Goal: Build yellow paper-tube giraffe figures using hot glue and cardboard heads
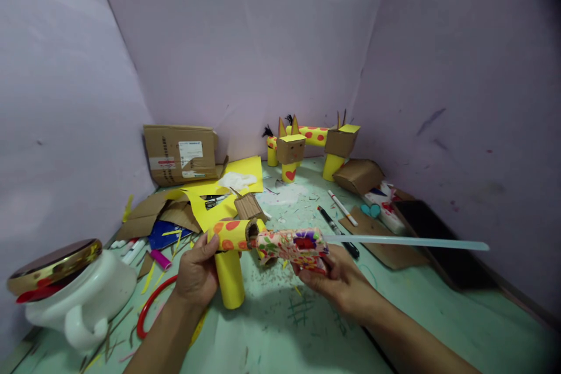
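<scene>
My left hand (pixel 197 272) grips a yellow cardboard-tube animal body (pixel 228 236) with orange spots; one plain yellow tube leg points down. In my right hand (pixel 344 280) is a glue gun (pixel 291 245) wrapped in floral-patterned covering. A long translucent glue stick (pixel 407 241) sticks out of its back end. The gun's front end is at the open, brown-edged end of the spotted tube; whether the nozzle touches the tube I cannot tell. Just behind the tube lies a small cardboard box piece (pixel 250 207) with thin prongs.
Finished-looking tube animals with box heads (pixel 291 151) stand at the back. A cardboard box (pixel 182 155) and yellow paper (pixel 249 172) lie back left. A white pot (pixel 83 286) and red-handled scissors (pixel 146 310) are at left. Markers (pixel 342 208), cardboard scraps and a phone (pixel 438 242) lie right.
</scene>
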The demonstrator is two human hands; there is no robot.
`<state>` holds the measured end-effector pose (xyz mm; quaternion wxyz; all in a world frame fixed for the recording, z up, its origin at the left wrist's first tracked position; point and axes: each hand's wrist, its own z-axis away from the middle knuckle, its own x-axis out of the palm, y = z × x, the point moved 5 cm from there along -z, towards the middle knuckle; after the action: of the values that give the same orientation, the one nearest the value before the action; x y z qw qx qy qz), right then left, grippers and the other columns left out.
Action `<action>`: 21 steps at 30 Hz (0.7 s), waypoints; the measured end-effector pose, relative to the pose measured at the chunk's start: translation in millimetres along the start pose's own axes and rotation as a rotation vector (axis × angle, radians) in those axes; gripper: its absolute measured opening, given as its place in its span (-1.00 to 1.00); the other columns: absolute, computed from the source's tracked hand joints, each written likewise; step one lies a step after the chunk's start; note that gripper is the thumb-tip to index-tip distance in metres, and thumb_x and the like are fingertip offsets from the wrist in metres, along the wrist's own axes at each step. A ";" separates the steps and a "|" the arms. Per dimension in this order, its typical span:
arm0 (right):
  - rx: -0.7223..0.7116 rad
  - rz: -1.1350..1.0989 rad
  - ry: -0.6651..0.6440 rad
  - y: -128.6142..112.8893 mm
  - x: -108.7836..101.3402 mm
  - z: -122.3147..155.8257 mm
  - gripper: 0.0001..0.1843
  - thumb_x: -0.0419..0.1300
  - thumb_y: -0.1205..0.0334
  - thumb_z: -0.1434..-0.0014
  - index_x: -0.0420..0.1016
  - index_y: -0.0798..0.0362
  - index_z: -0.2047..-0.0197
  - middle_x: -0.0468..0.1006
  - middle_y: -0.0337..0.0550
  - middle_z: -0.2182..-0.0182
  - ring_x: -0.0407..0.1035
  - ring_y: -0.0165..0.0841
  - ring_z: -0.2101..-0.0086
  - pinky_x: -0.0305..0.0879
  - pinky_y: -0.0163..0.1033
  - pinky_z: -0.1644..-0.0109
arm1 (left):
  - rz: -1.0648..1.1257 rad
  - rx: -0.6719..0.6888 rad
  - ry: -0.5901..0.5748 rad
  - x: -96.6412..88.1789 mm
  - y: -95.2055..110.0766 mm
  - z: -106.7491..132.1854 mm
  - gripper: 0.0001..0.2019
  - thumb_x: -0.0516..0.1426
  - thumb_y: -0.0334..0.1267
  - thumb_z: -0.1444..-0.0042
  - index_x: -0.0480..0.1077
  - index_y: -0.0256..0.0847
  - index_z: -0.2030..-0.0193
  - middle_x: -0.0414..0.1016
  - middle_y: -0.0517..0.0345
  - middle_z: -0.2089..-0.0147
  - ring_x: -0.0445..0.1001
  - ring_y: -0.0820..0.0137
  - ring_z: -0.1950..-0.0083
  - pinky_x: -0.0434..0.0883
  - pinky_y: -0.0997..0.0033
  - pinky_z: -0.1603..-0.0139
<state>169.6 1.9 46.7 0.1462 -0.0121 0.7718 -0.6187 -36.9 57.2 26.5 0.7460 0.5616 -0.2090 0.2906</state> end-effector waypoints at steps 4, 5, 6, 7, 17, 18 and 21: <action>0.016 -0.019 -0.001 2.4 -0.1 0.3 -0.88 0.12 0.21 -0.05 0.30 0.07 0.42 0.23 -0.28 0.55 0.11 -0.43 0.51 0.09 -0.35 0.46 | -0.002 -0.005 -0.026 -0.1 -1.4 0.2 -0.68 0.20 -0.47 0.23 0.44 -0.32 0.22 0.59 0.04 0.36 0.54 0.27 0.41 0.54 0.31 0.39; 0.019 -0.011 0.002 3.2 -0.4 0.4 -0.88 0.12 0.21 -0.05 0.30 0.07 0.43 0.23 -0.28 0.55 0.11 -0.43 0.51 0.09 -0.35 0.46 | -0.002 -0.007 -0.034 -0.1 -1.8 0.2 -0.67 0.21 -0.46 0.23 0.44 -0.32 0.21 0.59 0.05 0.35 0.54 0.27 0.40 0.54 0.31 0.37; 0.020 -0.006 0.004 3.9 -0.6 0.4 -0.88 0.12 0.21 -0.06 0.30 0.08 0.44 0.23 -0.28 0.55 0.10 -0.44 0.51 0.08 -0.35 0.47 | -0.001 -0.008 -0.041 -0.1 -2.0 0.3 -0.65 0.21 -0.46 0.24 0.44 -0.31 0.20 0.59 0.05 0.34 0.54 0.27 0.38 0.54 0.32 0.36; 0.020 -0.006 0.006 4.5 -0.8 0.3 -0.88 0.12 0.21 -0.06 0.29 0.07 0.44 0.23 -0.28 0.56 0.11 -0.44 0.51 0.08 -0.35 0.47 | -0.001 -0.007 -0.043 -0.2 -2.2 0.4 -0.63 0.22 -0.46 0.25 0.44 -0.32 0.19 0.59 0.05 0.33 0.55 0.26 0.37 0.54 0.32 0.35; 0.008 0.004 0.061 3.0 -3.8 -1.0 -0.87 0.16 0.19 -0.01 0.36 0.08 0.41 0.30 -0.26 0.54 0.15 -0.43 0.51 0.09 -0.34 0.47 | -0.027 -0.009 -0.089 0.4 -3.9 -1.8 -0.62 0.26 -0.40 0.29 0.47 -0.34 0.21 0.59 0.01 0.31 0.54 0.28 0.36 0.52 0.38 0.36; 0.000 0.001 0.067 1.2 -4.8 -1.4 -0.86 0.16 0.18 0.00 0.38 0.09 0.41 0.32 -0.24 0.53 0.16 -0.42 0.50 0.09 -0.34 0.46 | -0.033 -0.012 -0.098 0.8 -3.9 -1.8 -0.62 0.26 -0.40 0.29 0.47 -0.34 0.21 0.59 0.00 0.30 0.53 0.28 0.36 0.51 0.38 0.36; 0.015 -0.056 0.088 -0.3 -11.1 -4.3 -0.80 0.20 0.12 0.03 0.41 0.09 0.42 0.34 -0.25 0.57 0.16 -0.44 0.55 0.06 -0.34 0.51 | -0.029 -0.009 -0.084 -0.2 -1.6 -1.2 -0.64 0.24 -0.41 0.28 0.47 -0.34 0.22 0.58 0.03 0.34 0.53 0.28 0.40 0.51 0.36 0.39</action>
<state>179.2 8.2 50.1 0.0947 -0.0055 0.7721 -0.6284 -36.0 58.1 24.9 0.7433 0.5728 -0.2334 0.2548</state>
